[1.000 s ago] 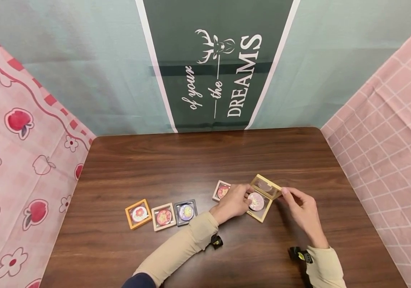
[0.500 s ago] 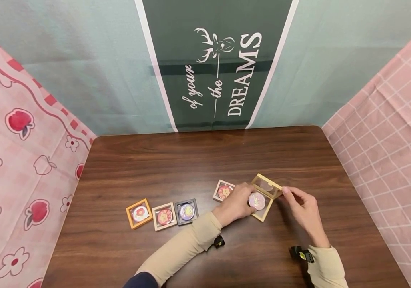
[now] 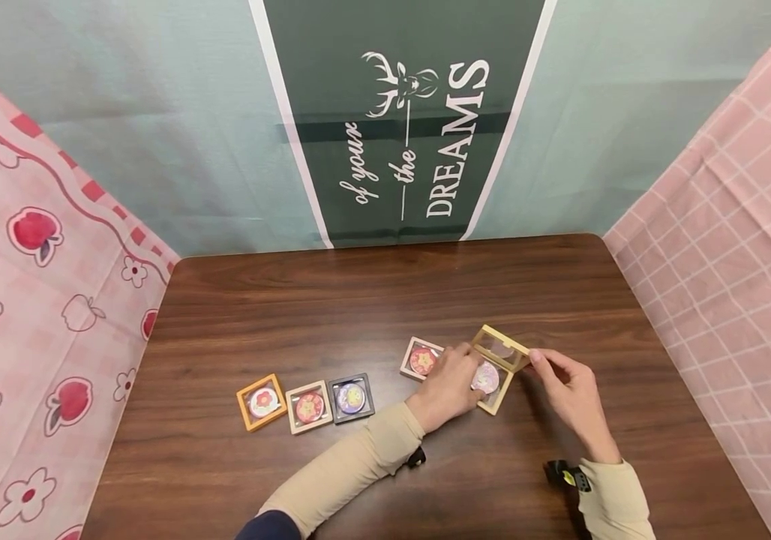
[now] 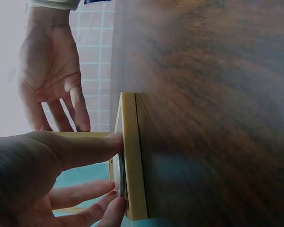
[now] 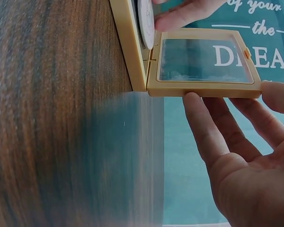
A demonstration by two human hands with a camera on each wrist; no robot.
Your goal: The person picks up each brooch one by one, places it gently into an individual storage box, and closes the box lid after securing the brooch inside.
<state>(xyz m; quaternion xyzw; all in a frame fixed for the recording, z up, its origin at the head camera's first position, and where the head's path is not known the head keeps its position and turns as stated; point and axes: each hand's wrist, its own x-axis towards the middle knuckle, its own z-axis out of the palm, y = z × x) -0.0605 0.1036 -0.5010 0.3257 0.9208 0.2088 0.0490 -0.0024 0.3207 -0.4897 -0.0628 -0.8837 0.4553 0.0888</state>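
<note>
A yellow hinged display case [image 3: 491,406] lies on the table with its clear-windowed lid [image 5: 206,89] standing up. In its base sits a round pinkish-white badge [image 3: 487,378], tilted a little from the base in the right wrist view. My left hand [image 3: 448,388] pinches this badge by its edges, thumb on one side and fingertips on the other, as the left wrist view [image 4: 61,165] shows. My right hand [image 3: 569,399] holds the lid at its outer corner and side edge between thumb and fingers.
Just left of my left hand lies a cream case [image 3: 419,358] with a red badge. Farther left, an orange case [image 3: 261,402], another cream case [image 3: 309,407] and a black case [image 3: 351,398] stand in a row. Cloth hangings [image 3: 412,150] border the wooden table [image 3: 385,300].
My left hand has shifted slightly right, its fingers now around the badge, which moved a little right within the case. More of the nearby cream case shows. My right hand keeps holding the lid.
</note>
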